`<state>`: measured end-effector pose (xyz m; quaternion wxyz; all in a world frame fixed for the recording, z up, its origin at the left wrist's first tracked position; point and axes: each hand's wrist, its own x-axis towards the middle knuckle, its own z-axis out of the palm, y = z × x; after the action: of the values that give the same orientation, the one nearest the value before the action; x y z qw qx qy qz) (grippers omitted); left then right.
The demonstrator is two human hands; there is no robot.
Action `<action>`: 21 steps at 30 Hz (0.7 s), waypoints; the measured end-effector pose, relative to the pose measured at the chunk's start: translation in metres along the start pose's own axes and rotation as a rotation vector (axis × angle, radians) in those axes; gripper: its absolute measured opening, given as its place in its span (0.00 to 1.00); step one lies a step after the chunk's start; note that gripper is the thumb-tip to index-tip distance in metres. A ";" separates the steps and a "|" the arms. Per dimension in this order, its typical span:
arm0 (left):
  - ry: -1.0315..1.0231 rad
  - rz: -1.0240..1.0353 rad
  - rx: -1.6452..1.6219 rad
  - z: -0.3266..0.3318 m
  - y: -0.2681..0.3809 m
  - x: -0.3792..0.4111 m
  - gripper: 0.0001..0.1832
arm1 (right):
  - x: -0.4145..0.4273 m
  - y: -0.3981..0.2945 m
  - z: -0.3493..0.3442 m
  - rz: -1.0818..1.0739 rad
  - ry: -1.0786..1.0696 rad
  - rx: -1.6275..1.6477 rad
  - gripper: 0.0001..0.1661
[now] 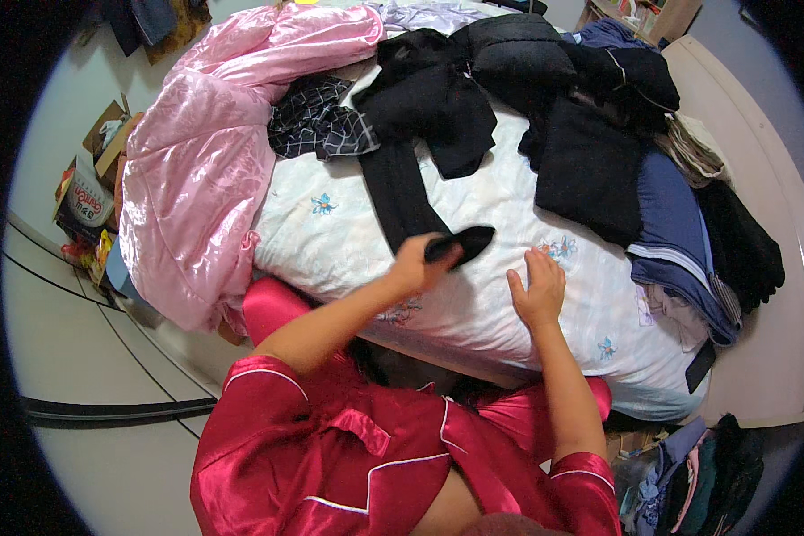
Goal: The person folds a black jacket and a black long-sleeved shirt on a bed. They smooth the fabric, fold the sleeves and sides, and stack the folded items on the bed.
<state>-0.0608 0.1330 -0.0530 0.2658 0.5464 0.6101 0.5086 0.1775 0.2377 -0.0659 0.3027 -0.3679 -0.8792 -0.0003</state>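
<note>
My left hand (pixel 421 264) grips a small black cloth item (pixel 472 244), blurred by motion, over the floral bed sheet (pixel 321 241). Just beyond that hand, a narrow black garment leg (pixel 398 191) runs down the bed from a heap of black clothing (pixel 435 100). My right hand (pixel 539 288) rests on or hovers just over the sheet, fingers apart and nothing in it. To its upper right lie a folded black garment (pixel 586 174) and a blue garment with white stripes (pixel 673 221). A black checked cloth (pixel 318 120) lies further back on the left.
A shiny pink quilt (pixel 197 174) covers the bed's left side and hangs over its edge. Cardboard boxes (pixel 107 147) and bags stand beyond it. Beige fabric (pixel 697 147) and a black garment (pixel 737 244) lie by the pale bed board (pixel 770 268). More clothes (pixel 683 482) are at lower right.
</note>
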 end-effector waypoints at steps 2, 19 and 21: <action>-0.155 -0.153 -0.241 0.021 0.025 -0.038 0.15 | 0.000 -0.001 0.001 0.002 -0.007 0.011 0.31; -1.190 0.117 -0.441 -0.022 0.088 -0.090 0.26 | 0.063 -0.100 0.007 0.610 -0.948 1.196 0.33; -0.819 0.284 -0.368 -0.074 0.087 -0.069 0.24 | 0.054 -0.086 -0.045 0.390 -1.309 1.075 0.28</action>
<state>-0.0736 0.0334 0.0356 0.5047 0.7242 0.2738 0.3820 0.1166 0.1997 0.0187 -0.1363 -0.2454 -0.6787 0.6787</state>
